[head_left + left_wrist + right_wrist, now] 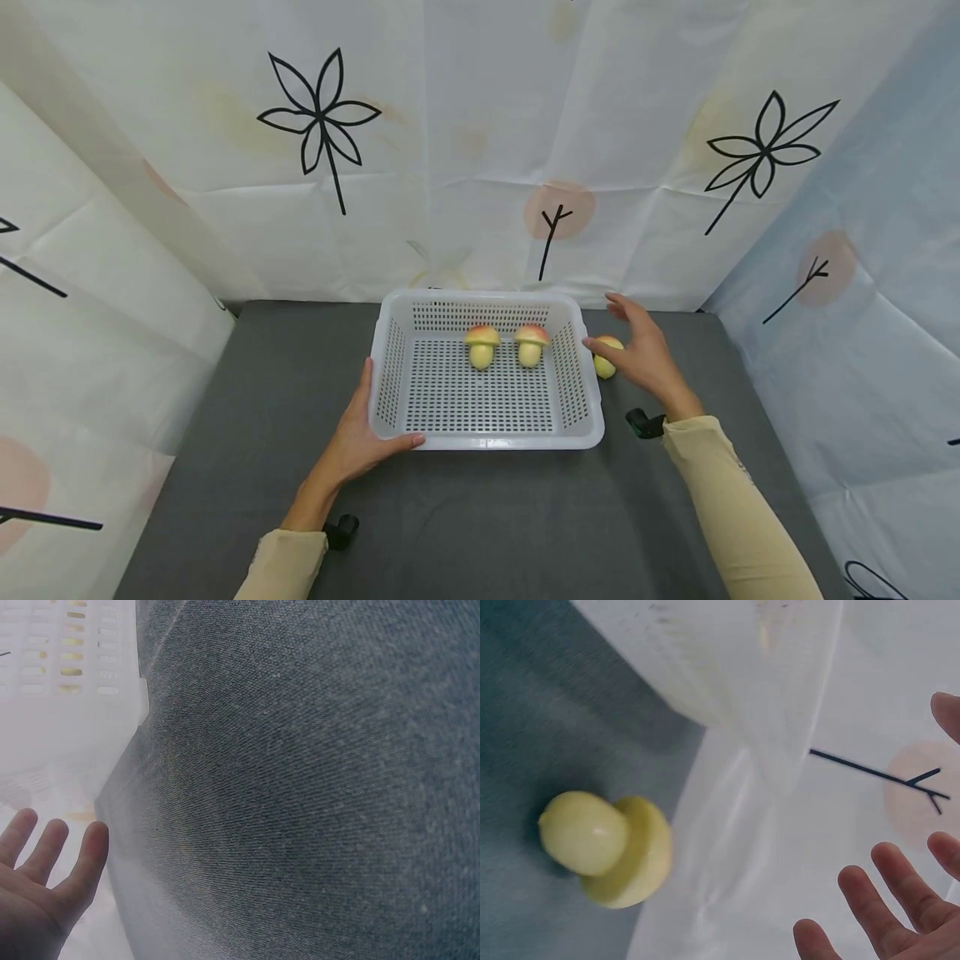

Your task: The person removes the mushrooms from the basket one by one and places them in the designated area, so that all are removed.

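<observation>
A white perforated plastic basket (487,443) is in the middle of the dark table in the head view. Two toy mushrooms, a left one (482,346) and a right one (531,345), with red-yellow caps and pale stems, stand inside it. My left hand (360,437) rests against the basket's front left corner, thumb along the front rim and fingers straight at the left side. Beyond the right wall, my right hand (641,354) hovers with spread fingers, holding nothing. Partly hidden below it lies a third toy mushroom (604,844), on its side on the table.
White cloth walls (465,150) with printed leaves and trees enclose the table (480,525) at the back and both sides. A black wrist camera (645,423) is on the right wrist, another (341,532) on the left.
</observation>
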